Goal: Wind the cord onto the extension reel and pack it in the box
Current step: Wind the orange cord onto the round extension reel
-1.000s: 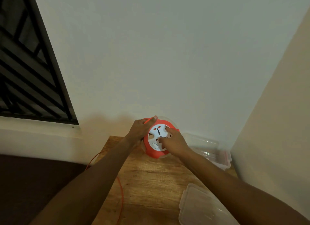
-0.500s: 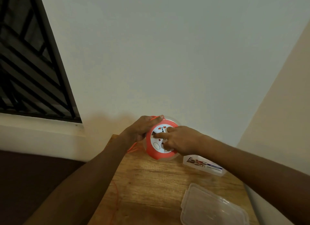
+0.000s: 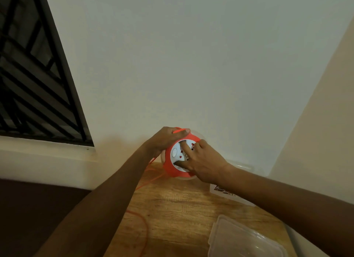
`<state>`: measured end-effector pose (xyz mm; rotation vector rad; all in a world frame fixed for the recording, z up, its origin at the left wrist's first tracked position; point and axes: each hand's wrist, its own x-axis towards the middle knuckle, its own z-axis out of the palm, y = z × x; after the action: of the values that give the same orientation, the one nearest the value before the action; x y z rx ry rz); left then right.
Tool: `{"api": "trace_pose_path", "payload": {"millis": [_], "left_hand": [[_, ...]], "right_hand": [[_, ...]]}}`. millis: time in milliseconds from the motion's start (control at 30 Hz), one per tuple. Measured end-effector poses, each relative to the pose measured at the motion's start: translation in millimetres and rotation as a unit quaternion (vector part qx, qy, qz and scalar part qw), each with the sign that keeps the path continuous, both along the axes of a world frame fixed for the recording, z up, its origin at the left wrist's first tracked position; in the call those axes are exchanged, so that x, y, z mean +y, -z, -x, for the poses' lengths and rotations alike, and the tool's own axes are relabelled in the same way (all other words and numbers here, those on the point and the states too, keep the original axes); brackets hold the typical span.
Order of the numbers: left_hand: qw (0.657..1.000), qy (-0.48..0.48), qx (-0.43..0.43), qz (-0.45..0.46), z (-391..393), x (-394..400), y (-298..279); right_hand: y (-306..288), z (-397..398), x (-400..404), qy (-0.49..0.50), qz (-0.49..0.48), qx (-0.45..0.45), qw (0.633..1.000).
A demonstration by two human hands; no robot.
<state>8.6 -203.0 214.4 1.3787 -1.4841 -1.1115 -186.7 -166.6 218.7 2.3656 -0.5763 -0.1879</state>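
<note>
Above the far end of the wooden table, 2 hands hold up a round reel. It is orange with a white face, and the face has small red and black plug holes. The reel is tilted so its face looks back at the person.

The left hand curls over the top edge of the reel. It pinches a bit of thin orange cord against the rim with its thumb. The right hand lies on the white face. Its fingers are spread and pushed into the gaps in the face, with the thumb low down on the white part.

The cord hangs down from the left side of the reel. It drops to the table, runs along the left edge and goes off the bottom of the picture.

Behind the right arm sits a see-through plastic box near the wall. Only a bit of it shows. A see-through lid lies flat on the table close to the person, apart from the box. A window with dark bars is on the left.
</note>
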Motion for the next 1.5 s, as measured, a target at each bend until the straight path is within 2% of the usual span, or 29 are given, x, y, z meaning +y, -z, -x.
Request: {"api": "trace_pose_path", "payload": {"millis": [167,233,267,300,333,400,433,467,500,533,567,667,700,767,833,900,1067,1300,1500], "left_hand": [[0.992,-0.04,0.116,0.004,1,4,8],[0.983,-0.078,0.165,0.01,6,4,8],[0.977,-0.101,0.185,0.016,10,3,7],[0.971,-0.122,0.204,0.026,13,2,7],[0.965,-0.137,0.222,0.039,17,1,8],[0.956,-0.158,0.241,0.062,22,0,9],[0.954,-0.164,0.242,0.066,24,1,10],[0.954,-0.167,0.239,0.065,25,0,11],[0.956,-0.166,0.235,0.058,24,0,12],[0.958,-0.162,0.233,0.048,23,0,12],[0.959,-0.158,0.232,0.037,21,-1,12],[0.966,-0.149,0.211,0.006,15,-2,12],[0.969,-0.144,0.201,0.003,13,-2,13],[0.974,-0.124,0.188,0.006,10,-1,13],[0.98,-0.1,0.172,0.002,8,0,12],[0.986,-0.084,0.146,-0.001,9,0,12],[0.992,-0.07,0.104,0.003,16,-1,13],[0.995,-0.061,0.072,0.02,11,-3,7],[0.984,-0.1,0.148,0.007,14,-1,14]], "right_hand": [[-11,-7,-9,0.051,0.003,-0.035,0.998],[-16,-9,-13,0.077,-0.015,-0.085,0.993],[-17,-10,-16,0.095,-0.027,-0.143,0.985],[-17,-12,-19,0.128,-0.051,-0.222,0.965],[-19,-14,-21,0.171,-0.096,-0.31,0.93],[-20,-20,-26,0.25,-0.226,-0.462,0.82],[-19,-22,-27,0.266,-0.28,-0.505,0.772],[-17,-23,-28,0.27,-0.31,-0.52,0.749],[-14,-22,-26,0.271,-0.316,-0.517,0.748],[-10,-20,-24,0.266,-0.295,-0.503,0.768],[-9,-17,-23,0.255,-0.248,-0.477,0.804],[-19,0,-25,0.131,-0.069,-0.32,0.936],[-23,7,-27,0.071,-0.05,-0.259,0.962],[-29,18,-31,-0.02,-0.064,-0.131,0.989],[-31,23,-33,-0.06,-0.08,-0.035,0.994],[-32,23,-30,-0.08,-0.069,0.023,0.994],[-28,16,-21,-0.054,-0.022,0.088,0.994],[-20,5,-16,-0.01,0.038,0.067,0.997],[-29,5,-29,0.029,0.017,-0.019,0.999]]}}
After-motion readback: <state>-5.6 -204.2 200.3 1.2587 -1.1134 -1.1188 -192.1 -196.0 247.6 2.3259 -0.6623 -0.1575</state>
